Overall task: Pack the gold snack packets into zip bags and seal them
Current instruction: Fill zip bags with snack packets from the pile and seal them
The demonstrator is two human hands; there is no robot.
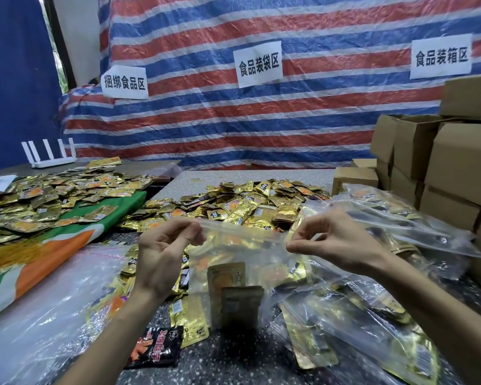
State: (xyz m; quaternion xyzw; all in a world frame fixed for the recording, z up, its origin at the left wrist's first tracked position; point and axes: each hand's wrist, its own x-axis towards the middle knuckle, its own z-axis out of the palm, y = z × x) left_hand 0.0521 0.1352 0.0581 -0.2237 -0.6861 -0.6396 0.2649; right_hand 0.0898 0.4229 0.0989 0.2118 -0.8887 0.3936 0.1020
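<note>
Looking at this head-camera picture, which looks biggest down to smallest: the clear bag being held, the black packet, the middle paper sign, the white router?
1. the clear bag, plainly largest
2. the black packet and the middle paper sign look about alike; the packet lies far nearer, so unranked
3. the white router, smallest

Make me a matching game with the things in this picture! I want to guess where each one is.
Things:
1. clear plastic zip bag
2. white router with upright antennas
3. brown cardboard boxes
4. black and red snack packet

Places:
A. stacked at the right edge
B. pinched at its top between the left hand and the right hand
C. lying flat on the speckled table, close to the camera
D. far left, behind a heap of gold snack packets

Pairs: 1-B, 2-D, 3-A, 4-C
</note>
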